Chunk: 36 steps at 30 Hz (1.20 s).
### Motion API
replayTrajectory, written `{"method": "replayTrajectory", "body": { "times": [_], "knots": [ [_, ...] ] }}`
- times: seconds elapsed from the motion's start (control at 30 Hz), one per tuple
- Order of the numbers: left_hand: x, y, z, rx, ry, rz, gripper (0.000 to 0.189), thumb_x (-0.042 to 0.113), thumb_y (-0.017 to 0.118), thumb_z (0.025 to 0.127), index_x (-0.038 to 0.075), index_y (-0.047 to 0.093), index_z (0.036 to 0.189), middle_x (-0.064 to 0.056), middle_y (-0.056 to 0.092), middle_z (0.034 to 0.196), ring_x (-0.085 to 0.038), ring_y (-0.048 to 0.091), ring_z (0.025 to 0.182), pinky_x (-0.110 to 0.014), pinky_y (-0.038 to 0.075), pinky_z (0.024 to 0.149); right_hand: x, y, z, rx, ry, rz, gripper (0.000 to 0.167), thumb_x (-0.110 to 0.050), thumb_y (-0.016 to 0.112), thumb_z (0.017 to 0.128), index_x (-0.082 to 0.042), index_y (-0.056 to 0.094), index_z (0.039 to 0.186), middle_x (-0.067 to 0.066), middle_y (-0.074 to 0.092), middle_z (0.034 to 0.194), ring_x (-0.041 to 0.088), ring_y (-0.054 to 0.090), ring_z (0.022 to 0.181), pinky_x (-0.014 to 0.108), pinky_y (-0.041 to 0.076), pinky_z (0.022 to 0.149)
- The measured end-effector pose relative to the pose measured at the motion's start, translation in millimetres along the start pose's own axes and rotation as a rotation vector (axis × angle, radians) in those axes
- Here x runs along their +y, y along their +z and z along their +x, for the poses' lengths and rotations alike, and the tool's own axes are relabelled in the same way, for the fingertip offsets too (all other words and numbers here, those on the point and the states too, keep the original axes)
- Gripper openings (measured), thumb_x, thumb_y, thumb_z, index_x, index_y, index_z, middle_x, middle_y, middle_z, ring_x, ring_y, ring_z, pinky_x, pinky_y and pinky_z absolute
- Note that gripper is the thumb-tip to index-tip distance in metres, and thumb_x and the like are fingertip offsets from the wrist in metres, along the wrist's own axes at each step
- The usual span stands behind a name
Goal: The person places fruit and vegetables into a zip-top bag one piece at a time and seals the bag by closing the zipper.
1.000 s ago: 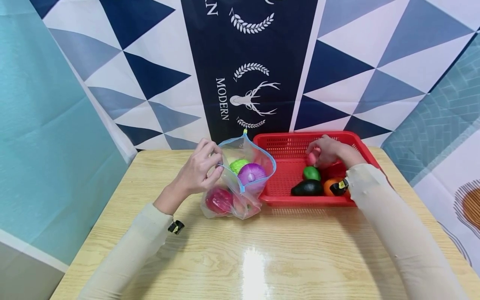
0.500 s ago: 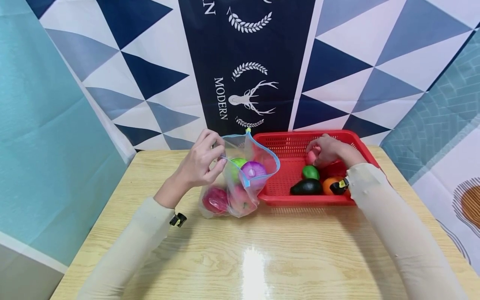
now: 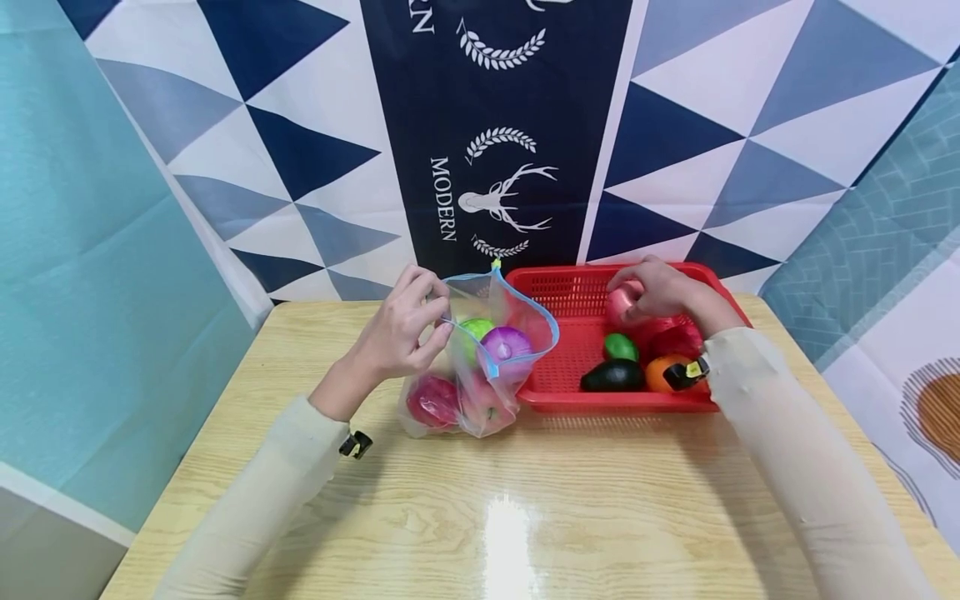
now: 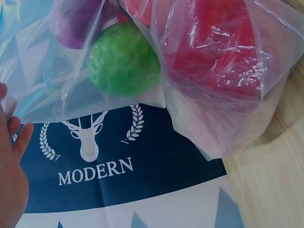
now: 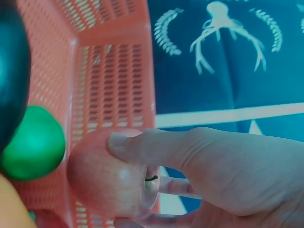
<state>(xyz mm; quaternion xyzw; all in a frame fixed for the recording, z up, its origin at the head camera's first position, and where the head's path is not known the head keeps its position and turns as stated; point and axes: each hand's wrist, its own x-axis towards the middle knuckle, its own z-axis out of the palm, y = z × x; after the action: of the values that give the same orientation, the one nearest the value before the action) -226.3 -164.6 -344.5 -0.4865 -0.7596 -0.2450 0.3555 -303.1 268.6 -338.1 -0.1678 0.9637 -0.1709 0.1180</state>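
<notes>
My left hand [image 3: 408, 325] pinches the blue-edged rim of a clear zip bag [image 3: 465, 379], keeping its mouth spread wide. Through the plastic show a purple onion [image 3: 505, 346], a bumpy green ball-shaped vegetable [image 4: 124, 59], a glossy dark red item [image 3: 433, 401] and a pinkish apple [image 3: 486, 407]. Over the back of the red basket [image 3: 555, 402], my right hand [image 3: 660, 287] grips a pink-red apple [image 5: 109, 173] between thumb and fingers, its stem toward the palm. The apple is close to the basket's far wall in the right wrist view.
Inside the basket lie a dark avocado [image 3: 613, 376], a small green lime-like fruit [image 3: 621, 347], an orange [image 3: 663, 372] and a red item [image 3: 677, 340]. The basket stands right of the bag on the wooden table [image 3: 420, 517]. A patterned cloth [image 3: 315, 150] hangs behind.
My right hand has lifted the apple up from among the basket's contents, uncovering the red item below. My left hand shifted slightly with the bag's rim, still holding it.
</notes>
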Motion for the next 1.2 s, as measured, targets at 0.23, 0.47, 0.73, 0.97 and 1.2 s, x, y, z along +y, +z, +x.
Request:
{"method": "replayTrajectory", "body": {
  "times": [0.23,0.47,0.73,0.97,1.2],
  "knots": [
    [1.2,0.8,-2.8,-0.010,-0.015,0.005,0.019,0.017,0.056,0.095,0.008,0.061,0.078,-0.015,0.062,0.096,-0.036,0.057,0.103,-0.052,0.052,0.094,-25,-2,-7.8,0.057,-0.035,0.066,0.059,-0.010,0.088,0.090,-0.010,0.071,0.147,0.032,0.047,0.156,0.054,0.047,0.140,0.066,0.064,0.099],
    [2.6,1.5,-4.4,-0.023,-0.042,-0.001,0.019,0.017,0.056,0.095,0.008,0.061,0.079,-0.014,0.062,0.098,-0.036,0.057,0.107,-0.052,0.053,0.096,-50,-5,-17.4,0.130,-0.115,0.142,0.058,-0.015,0.089,0.092,-0.016,0.073,0.148,0.025,0.049,0.150,0.046,0.052,0.134,0.061,0.063,0.096],
    [2.7,1.8,-4.8,-0.027,-0.050,0.000,0.019,0.018,0.056,0.095,0.009,0.061,0.079,-0.014,0.062,0.098,-0.036,0.057,0.107,-0.053,0.053,0.097,-82,-13,-32.7,0.213,-0.235,0.170,0.057,-0.014,0.090,0.092,-0.019,0.074,0.147,0.019,0.053,0.147,0.036,0.051,0.137,0.053,0.060,0.096],
    [2.3,2.8,-5.1,-0.025,-0.048,0.000,0.019,0.017,0.056,0.095,0.009,0.061,0.079,-0.014,0.062,0.098,-0.036,0.057,0.107,-0.053,0.053,0.097,-110,-14,-46.5,0.324,-0.333,0.159,0.053,-0.010,0.090,0.092,-0.021,0.077,0.143,0.017,0.056,0.145,0.032,0.059,0.126,0.041,0.058,0.089],
    [0.7,3.6,-5.8,-0.021,-0.046,0.002,0.020,0.017,0.056,0.096,0.008,0.060,0.078,-0.014,0.062,0.098,-0.035,0.056,0.106,-0.052,0.052,0.095,-128,-8,-53.1,0.474,-0.506,0.208,0.055,-0.005,0.091,0.090,-0.014,0.077,0.142,0.020,0.055,0.146,0.025,0.064,0.109,0.016,0.058,0.083]
  ]
}}
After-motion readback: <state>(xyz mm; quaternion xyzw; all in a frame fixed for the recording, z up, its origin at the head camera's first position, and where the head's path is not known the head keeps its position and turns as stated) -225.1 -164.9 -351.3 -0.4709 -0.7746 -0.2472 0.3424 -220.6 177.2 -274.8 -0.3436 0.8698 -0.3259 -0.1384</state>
